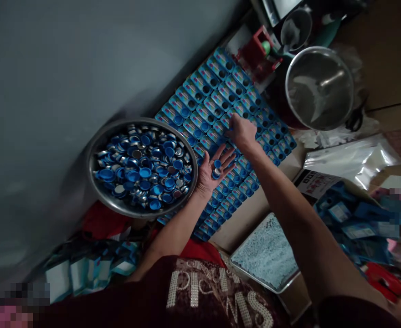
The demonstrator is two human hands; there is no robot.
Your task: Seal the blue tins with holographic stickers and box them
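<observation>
My left hand (214, 171) is palm up with its fingers spread, and a few small round metal caps (216, 172) with blue insides lie on it. Just beyond it my right hand (243, 132) reaches down over the rows, its fingers pinched together; what is between them is hidden. Under both hands are rows of small blue printed packs (207, 109), each with a round well. Blue caps sit in many nearer wells, while several farther ones look dark. Left of my left hand stands a wide metal bowl (91, 173) heaped with more caps.
At the upper right stand a steel pot (318, 89) and a red device (260, 52). A metal tray (233, 260) of pale blue granules lies below my right forearm. Clear plastic sheets (351, 159) and blue packages (344, 214) are at right. A grey wall (57, 68) borders the left.
</observation>
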